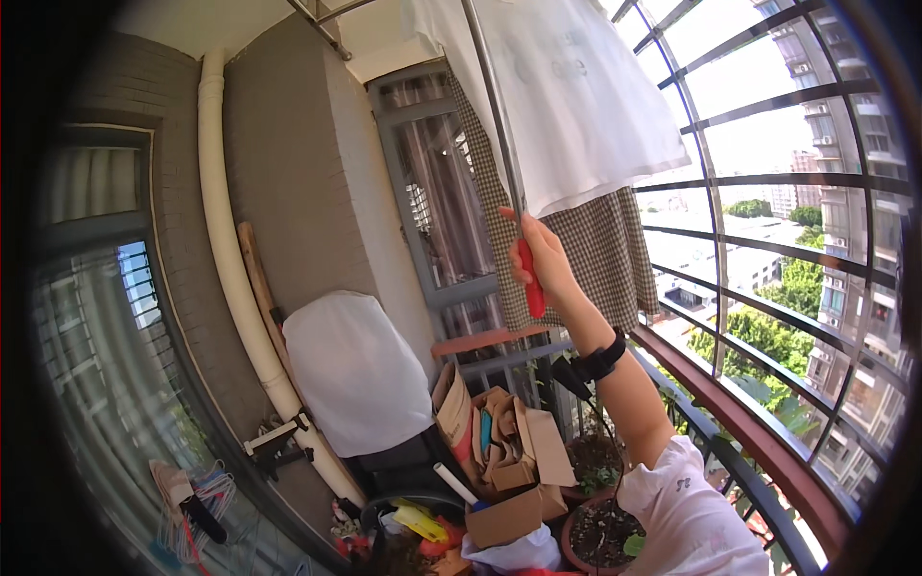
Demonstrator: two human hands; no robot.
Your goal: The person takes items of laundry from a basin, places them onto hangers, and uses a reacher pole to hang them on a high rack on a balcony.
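My right hand (pixel 545 257) is raised in front of me, its fingers wrapped round the red grip of a long metal clothes pole (pixel 493 94). The pole runs up past the upper edge of the picture, so its top end is out of sight. Just behind it hangs a white T-shirt (pixel 591 115). Below and behind the shirt hangs a brown-and-white checked garment (pixel 600 254). A black band (pixel 600 358) sits on my right wrist. My left hand does not show.
Metal bars (pixel 715 192) and a railing (pixel 768 451) line the right side. Below stand cardboard boxes (pixel 504 518), a potted plant (pixel 600 538) and something under a white cover (pixel 360 374). Wire hangers (pixel 206 504) hang at the lower left, near a drainpipe (pixel 226 230).
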